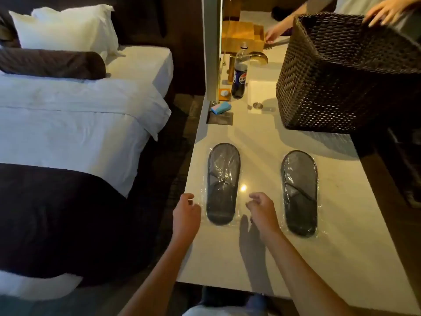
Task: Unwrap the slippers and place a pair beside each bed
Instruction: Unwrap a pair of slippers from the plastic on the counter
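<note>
Flanking the near wrapped slipper pack (223,183), the left hand (185,213) and right hand (262,209) hover with fingers loosely curled, each holding nothing. This pack lies flat on the pale counter (257,254): dark slippers sealed in clear, crinkled plastic. A second wrapped pack (300,193) lies right of it, beyond the right hand.

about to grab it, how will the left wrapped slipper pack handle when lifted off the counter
The left slipper pack looks flat and thin, so probably light and floppy. Its clear wrap shines and crinkles, so it may slide on the smooth counter and slip in the fingers.
</note>
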A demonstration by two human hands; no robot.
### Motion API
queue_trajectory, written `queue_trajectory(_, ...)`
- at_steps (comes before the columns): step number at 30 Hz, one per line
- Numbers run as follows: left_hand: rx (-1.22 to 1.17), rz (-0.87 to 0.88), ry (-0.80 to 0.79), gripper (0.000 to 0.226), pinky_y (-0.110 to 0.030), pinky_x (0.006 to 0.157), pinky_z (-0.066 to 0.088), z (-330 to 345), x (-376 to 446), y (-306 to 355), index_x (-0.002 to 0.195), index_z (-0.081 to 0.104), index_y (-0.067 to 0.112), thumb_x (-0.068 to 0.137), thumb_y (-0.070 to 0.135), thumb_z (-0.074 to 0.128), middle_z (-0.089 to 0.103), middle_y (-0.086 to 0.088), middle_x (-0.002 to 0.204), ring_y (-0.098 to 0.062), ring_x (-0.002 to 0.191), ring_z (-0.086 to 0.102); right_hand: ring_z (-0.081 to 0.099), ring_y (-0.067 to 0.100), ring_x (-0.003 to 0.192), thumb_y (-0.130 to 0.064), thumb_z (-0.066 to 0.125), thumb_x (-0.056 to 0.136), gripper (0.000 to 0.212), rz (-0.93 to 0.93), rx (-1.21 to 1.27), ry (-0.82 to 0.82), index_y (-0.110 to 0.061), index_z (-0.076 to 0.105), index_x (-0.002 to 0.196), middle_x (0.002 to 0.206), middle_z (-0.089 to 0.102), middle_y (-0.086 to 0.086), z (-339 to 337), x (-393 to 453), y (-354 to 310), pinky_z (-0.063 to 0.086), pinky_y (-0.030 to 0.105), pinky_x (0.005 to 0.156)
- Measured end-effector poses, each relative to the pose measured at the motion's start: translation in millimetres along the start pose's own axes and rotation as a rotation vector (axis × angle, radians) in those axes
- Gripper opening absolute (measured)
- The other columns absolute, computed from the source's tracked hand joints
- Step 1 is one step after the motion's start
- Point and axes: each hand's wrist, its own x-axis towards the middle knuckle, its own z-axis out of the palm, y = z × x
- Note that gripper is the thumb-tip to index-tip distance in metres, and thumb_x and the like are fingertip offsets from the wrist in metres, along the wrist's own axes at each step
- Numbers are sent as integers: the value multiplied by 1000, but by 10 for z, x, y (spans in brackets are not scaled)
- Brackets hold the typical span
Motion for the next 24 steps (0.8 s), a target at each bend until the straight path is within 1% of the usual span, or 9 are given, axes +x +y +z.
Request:
queue_trajectory(1,-9,-6,-13,40,-16,61,44,18,46,21,136,48,14,97,8,50,64,-3,110,-8,82,60,59,25,109,-13,52,92,33,27,24,8,-18,58,124,119,62,7,56,54,-17,54,39,88)
queue_trajectory(3,-10,-9,-28,39,-18,57,44,53,112,39,136,48,11,97,7,50,63,2,87,-8,71,59,63,27,100,-14,52,90,33,93,88,-24,-19,57,122,113,63,9,140,87,-72,54,38,78)
queue_trajectory(5,3,-15,-64,39,-16,56,42,116,169,37,136,46,10,97,9,51,58,7,82,-5,67,58,65,24,89,-15,52,91,30,120,88,-24,-20,57,120,108,64,10,205,99,-113,54,36,71)
queue_trajectory(8,15,-29,-109,44,-15,58,43,144,219,57,138,44,12,97,17,56,53,14,85,-3,73,58,61,17,75,-18,55,91,27,120,52,7,-19,56,119,96,65,7,239,71,-117,53,33,68)
queue_trajectory(11,14,-74,-140,46,-18,63,48,135,292,71,135,47,12,94,25,62,61,-1,106,-9,83,63,62,16,73,-22,59,92,24,109,59,10,-16,58,115,89,67,6,232,113,-87,53,31,68)
queue_trajectory(15,-18,-116,-237,26,-23,59,47,89,375,68,99,65,8,93,32,63,65,-4,81,-11,66,58,64,18,75,-29,64,90,20,113,38,-16,-11,69,97,91,72,10,186,136,-75,51,30,68)
queue_trajectory(18,-93,-157,-369,26,-28,55,52,40,373,40,83,69,12,90,37,66,65,-7,66,-13,56,57,67,22,73,-30,67,89,30,157,82,-95,-1,70,95,90,75,17,153,91,-70,54,34,67)
queue_trajectory(21,-132,-174,-448,26,-44,76,60,-4,320,-10,92,71,8,86,33,71,74,-18,84,-24,71,69,68,22,72,-28,68,89,27,163,137,-140,-1,69,95,88,75,16,127,0,-31,57,36,70)
queue_trajectory(24,-189,-189,-484,21,-35,72,62,-65,248,-51,97,70,4,87,23,71,76,-16,88,-22,75,74,68,20,71,-26,68,89,23,124,106,-145,-3,69,94,83,74,14,114,-127,-1,57,36,69)
